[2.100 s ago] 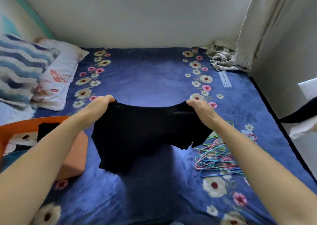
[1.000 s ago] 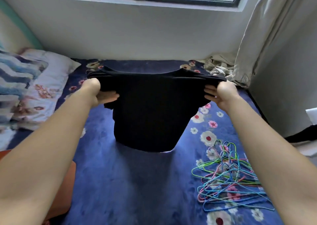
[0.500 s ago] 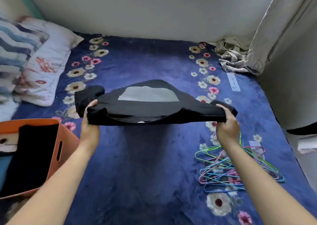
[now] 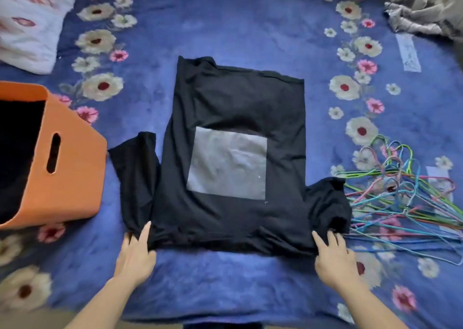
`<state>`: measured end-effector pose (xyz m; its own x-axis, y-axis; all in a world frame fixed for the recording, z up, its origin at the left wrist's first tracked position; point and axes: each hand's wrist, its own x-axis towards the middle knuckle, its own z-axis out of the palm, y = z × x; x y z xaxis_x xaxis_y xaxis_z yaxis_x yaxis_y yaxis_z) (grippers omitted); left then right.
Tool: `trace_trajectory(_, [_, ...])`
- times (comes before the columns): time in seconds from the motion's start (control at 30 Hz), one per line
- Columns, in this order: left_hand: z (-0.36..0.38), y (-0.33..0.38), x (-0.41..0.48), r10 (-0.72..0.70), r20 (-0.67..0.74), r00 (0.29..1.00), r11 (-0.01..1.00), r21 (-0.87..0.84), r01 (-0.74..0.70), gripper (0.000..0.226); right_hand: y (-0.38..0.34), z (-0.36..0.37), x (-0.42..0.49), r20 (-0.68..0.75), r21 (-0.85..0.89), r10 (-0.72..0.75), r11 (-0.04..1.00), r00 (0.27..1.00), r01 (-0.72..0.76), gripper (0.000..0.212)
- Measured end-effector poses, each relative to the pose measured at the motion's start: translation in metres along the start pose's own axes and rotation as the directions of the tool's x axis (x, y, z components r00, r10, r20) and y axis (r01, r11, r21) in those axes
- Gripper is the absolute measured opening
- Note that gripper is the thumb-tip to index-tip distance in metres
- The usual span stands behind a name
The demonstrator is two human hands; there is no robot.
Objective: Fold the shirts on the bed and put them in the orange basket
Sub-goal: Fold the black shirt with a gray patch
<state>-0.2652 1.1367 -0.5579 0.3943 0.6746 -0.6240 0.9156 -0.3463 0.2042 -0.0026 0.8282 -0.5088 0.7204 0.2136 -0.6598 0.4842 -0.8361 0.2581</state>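
A black shirt (image 4: 233, 103) with a grey square print lies spread flat on the blue flowered bed (image 4: 225, 27), its hem toward the far side and its sleeves toward me. My left hand (image 4: 136, 253) pinches the near left shoulder edge, thumb on top of the cloth. At the near right shoulder my right hand (image 4: 334, 258) holds the edge the same way, its fingertips at the bunched sleeve. The orange basket (image 4: 75, 178) stands left of the shirt with dark clothing inside.
A heap of coloured wire hangers (image 4: 406, 198) lies just right of the shirt, touching its right sleeve. A white pillow (image 4: 27, 27) is at the far left. Crumpled grey cloth (image 4: 423, 10) sits at the far right corner.
The shirt was held up in the air by both hands, then swung flat and lowered; now it lies spread on the bed with my hands still at its near corners.
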Motion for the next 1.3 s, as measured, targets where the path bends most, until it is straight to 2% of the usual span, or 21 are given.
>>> trace_trajectory(0.07, [0.014, 0.004, -0.006, -0.109, -0.006, 0.994, 0.994, 0.029, 0.109, 0.078, -0.015, 0.011, -0.002, -0.073, 0.117, 0.081, 0.991, 0.994, -0.072, 0.056])
trace_trajectory(0.1, [0.017, 0.011, -0.009, -0.132, -0.069, 0.989, 0.991, 0.021, 0.134, 0.082, -0.024, 0.016, 0.0, -0.142, 0.178, 0.052, 0.984, 0.989, -0.026, 0.056])
trace_trajectory(0.13, [0.021, 0.017, -0.011, -0.092, -0.145, 0.985, 0.995, 0.035, 0.098, 0.088, -0.034, 0.019, 0.001, -0.205, 0.193, -0.025, 0.979, 0.978, 0.066, 0.061])
trace_trajectory(0.2, [0.037, 0.025, -0.012, 0.19, -0.241, 0.952, 0.974, 0.172, -0.151, 0.101, -0.059, 0.026, 0.002, -0.233, 0.205, -0.208, 0.944, 0.95, 0.257, 0.082])
trace_trajectory(0.27, [0.049, 0.028, -0.008, 0.399, -0.191, 0.897, 0.883, 0.344, -0.319, 0.103, -0.083, 0.028, 0.004, -0.214, 0.223, -0.293, 0.914, 0.932, 0.338, 0.089])
trace_trajectory(0.3, [0.046, 0.032, -0.006, 0.407, -0.14, 0.902, 0.869, 0.365, -0.335, 0.098, -0.091, 0.03, 0.008, -0.215, 0.261, -0.288, 0.904, 0.933, 0.339, 0.081])
trace_trajectory(0.37, [0.038, 0.033, 0.003, 0.404, -0.074, 0.912, 0.869, 0.343, -0.357, 0.075, -0.097, 0.03, 0.013, -0.231, 0.337, -0.324, 0.858, 0.917, 0.388, 0.046])
trace_trajectory(0.4, [0.031, 0.033, 0.006, 0.465, -0.038, 0.884, 0.828, 0.373, -0.419, 0.065, -0.097, 0.029, 0.013, -0.232, 0.297, -0.393, 0.842, 0.89, 0.45, 0.033])
trace_trajectory(0.47, [0.025, 0.023, 0.006, 0.606, 0.088, 0.791, 0.665, 0.49, -0.564, 0.066, -0.089, 0.037, 0.004, -0.202, 0.17, -0.578, 0.774, 0.79, 0.61, 0.037])
trace_trajectory(0.5, [0.02, 0.018, 0.0, 0.57, 0.151, 0.808, 0.63, 0.551, -0.547, 0.066, -0.085, 0.046, -0.002, -0.189, 0.032, -0.641, 0.753, 0.744, 0.657, 0.038])
trace_trajectory(0.57, [0.016, 0.019, -0.015, 0.488, 0.282, 0.826, 0.567, 0.617, -0.546, 0.055, -0.074, 0.062, -0.013, -0.051, 0.116, -0.675, 0.728, 0.736, 0.676, 0.034])
trace_trajectory(0.63, [0.016, 0.024, -0.022, 0.345, 0.326, 0.88, 0.563, 0.679, -0.472, 0.039, -0.062, 0.068, -0.016, 0.039, 0.441, -0.565, 0.75, 0.824, 0.493, 0.034])
trace_trajectory(0.7, [0.014, 0.049, -0.025, 0.26, 0.354, 0.898, 0.58, 0.686, -0.439, 0.024, -0.052, 0.056, -0.01, -0.079, 0.701, -0.347, 0.647, 0.934, 0.3, 0.027])
trace_trajectory(0.73, [0.016, 0.063, -0.026, 0.307, 0.326, 0.894, 0.581, 0.68, -0.447, 0.019, -0.045, 0.045, -0.003, -0.144, 0.8, -0.18, 0.557, 0.973, 0.222, 0.026])
trace_trajectory(0.8, [0.031, 0.095, -0.021, 0.514, 0.22, 0.829, 0.628, 0.562, -0.539, 0.032, -0.02, 0.018, 0.015, -0.22, 0.911, 0.155, 0.386, 0.963, 0.146, 0.023])
trace_trajectory(0.9, [0.068, 0.152, -0.022, 0.705, 0.16, 0.691, 0.578, 0.435, -0.691, 0.038, 0.025, -0.014, 0.054, -0.277, 0.93, 0.466, 0.349, 0.84, 0.113, 0.012])
trace_trajectory(1.0, [0.107, 0.206, -0.044, 0.831, 0.144, 0.537, 0.481, 0.299, -0.824, 0.015, 0.053, -0.017, 0.092, -0.249, 0.858, 0.501, 0.512, 0.829, -0.052, 0.025])
trace_trajectory(1.07, [0.139, 0.233, -0.056, 0.845, 0.181, 0.503, 0.457, 0.245, -0.855, 0.032, 0.062, -0.012, 0.109, -0.209, 0.738, 0.454, 0.654, 0.866, -0.165, 0.043])
trace_trajectory(1.17, [0.17, 0.26, -0.061, 0.81, 0.208, 0.549, 0.504, 0.233, -0.832, 0.086, 0.065, -0.006, 0.122, -0.206, 0.678, 0.389, 0.719, 0.898, -0.156, 0.036])
trace_trajectory(1.23, [0.176, 0.273, -0.06, 0.754, 0.193, 0.628, 0.589, 0.226, -0.776, 0.105, 0.067, -0.003, 0.126, -0.243, 0.689, 0.355, 0.718, 0.903, -0.097, 0.021])
trace_trajectory(1.3, [0.171, 0.279, -0.057, 0.69, 0.251, 0.679, 0.632, 0.248, -0.734, 0.109, 0.074, -0.007, 0.129, -0.279, 0.814, 0.378, 0.581, 0.882, 0.009, 0.017])
